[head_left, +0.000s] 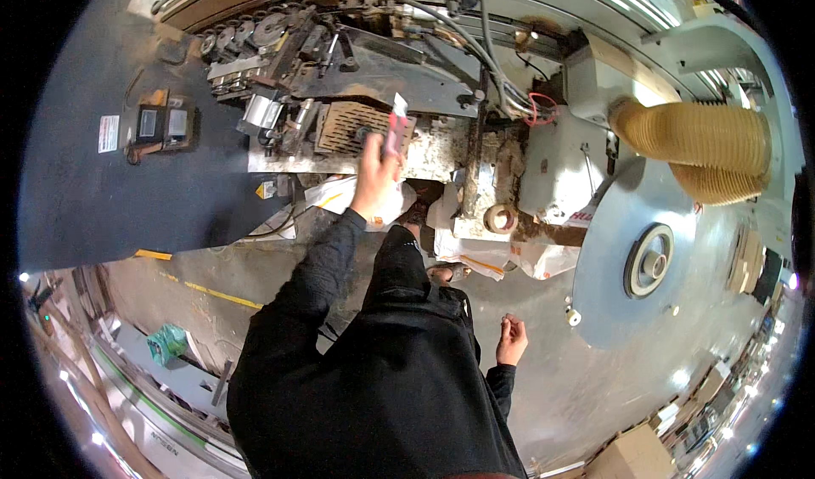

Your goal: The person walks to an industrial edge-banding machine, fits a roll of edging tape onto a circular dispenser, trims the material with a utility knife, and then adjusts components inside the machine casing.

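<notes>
Left hand (375,176) is out over the front of the machine (373,67), holding a red knife (394,135). Left fingers are wrapped around the handle, pinching it firmly; the pale tip sticks out beyond the grip, pointing away from the person. In view, the knife overlaps the right end of a tan slotted plate (340,124); can't tell from 1 view whether it touches the plate or hangs above it.

Right hand (511,340) is low on the right, well apart from the machine, over the floor (535,377). Right fingers are curled in, tips near each other; too small to tell whether they pinch anything.

Around the left hand: the slotted plate lies on a pale, stained surface (437,152), with a steel cylinder (261,111) to its left. Dark panel (93,194) further left, carrying a small display unit (164,122). Cables (488,42) run along the back. White bags (543,260) are below the front edge.

1 tape roll (490,216) lies flat to the right of the knife, near the front edge. Grey housing (552,160) next to it, then a big pale disc (607,296) with a round hub (654,264), the closest large part to the right hand. Tan ribbed hose (705,139) passes above the disc.

Floor has a yellow line (222,295) at left; cardboard box (632,455) at lower right.
</notes>
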{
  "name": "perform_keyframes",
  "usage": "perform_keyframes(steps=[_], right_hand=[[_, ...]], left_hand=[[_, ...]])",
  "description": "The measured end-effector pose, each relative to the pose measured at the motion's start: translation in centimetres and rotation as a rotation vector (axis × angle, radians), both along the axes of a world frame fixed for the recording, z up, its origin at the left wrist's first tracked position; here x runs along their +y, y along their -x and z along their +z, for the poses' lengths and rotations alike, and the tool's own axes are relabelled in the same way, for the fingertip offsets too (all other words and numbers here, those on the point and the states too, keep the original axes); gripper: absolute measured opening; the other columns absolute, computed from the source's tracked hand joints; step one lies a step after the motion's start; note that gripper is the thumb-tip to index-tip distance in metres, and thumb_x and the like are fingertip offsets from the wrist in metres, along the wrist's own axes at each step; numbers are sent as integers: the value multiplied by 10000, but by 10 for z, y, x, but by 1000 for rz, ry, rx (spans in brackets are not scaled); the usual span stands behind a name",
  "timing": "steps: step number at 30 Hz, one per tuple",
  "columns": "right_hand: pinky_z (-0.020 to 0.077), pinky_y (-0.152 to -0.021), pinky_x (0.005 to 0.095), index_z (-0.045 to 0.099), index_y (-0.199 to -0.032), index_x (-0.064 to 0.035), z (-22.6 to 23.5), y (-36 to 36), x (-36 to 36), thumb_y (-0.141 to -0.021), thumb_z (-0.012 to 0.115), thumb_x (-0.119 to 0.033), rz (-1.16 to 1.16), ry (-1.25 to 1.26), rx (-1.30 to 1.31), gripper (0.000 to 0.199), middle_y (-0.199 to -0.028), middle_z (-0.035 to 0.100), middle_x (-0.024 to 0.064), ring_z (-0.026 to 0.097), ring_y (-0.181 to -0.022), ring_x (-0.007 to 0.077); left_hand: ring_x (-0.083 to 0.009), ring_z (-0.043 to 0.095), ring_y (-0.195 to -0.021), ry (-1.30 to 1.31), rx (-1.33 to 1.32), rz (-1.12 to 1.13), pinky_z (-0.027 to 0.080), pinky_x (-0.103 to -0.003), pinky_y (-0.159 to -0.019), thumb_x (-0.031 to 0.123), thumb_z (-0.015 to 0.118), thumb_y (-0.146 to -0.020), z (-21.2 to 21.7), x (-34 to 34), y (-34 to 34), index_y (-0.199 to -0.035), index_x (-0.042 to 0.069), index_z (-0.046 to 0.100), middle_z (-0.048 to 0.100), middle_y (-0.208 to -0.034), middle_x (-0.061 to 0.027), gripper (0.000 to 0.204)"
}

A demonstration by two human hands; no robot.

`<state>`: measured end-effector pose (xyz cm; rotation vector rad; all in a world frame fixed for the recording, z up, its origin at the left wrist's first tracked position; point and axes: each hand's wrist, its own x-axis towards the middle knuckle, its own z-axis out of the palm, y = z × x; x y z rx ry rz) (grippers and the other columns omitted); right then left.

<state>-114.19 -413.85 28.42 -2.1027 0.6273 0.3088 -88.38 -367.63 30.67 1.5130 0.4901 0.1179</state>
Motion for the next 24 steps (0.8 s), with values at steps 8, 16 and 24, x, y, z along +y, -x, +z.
perform_keyframes(steps=[8, 16, 24], right_hand=[[558, -849, 317, 729, -1121, 6, 0, -30, 20, -1031, 708, -208, 128, 9, 19, 233, -971, 764, 95, 714, -906, 153], [564, -855, 332, 722, -1128, 25, 1, -42, 15, -1038, 693, -205, 87, 26, -8, 248, -991, 765, 117, 720, -897, 174], [565, -840, 333, 715, -1146, 4, -4, -22, 24, -1040, 698, -239, 63, -22, 4, 266, -968, 752, 99, 713, -884, 166]], left_hand=[[-474, 716, -844, -1237, 240, 52, 548, -578, -774, 362, 633, -1021, 86, 206, -78, -1260, 9, 628, 743, -938, -275, 426], [-464, 719, -1003, -1488, 356, -301, 576, -552, -886, 346, 744, -921, 83, 249, -163, -1086, 8, 756, 751, -1059, -263, 376], [-440, 715, -982, -1504, 495, -386, 558, -577, -856, 376, 709, -1002, 41, 265, -200, -1138, -13, 731, 750, -1042, -246, 412]])
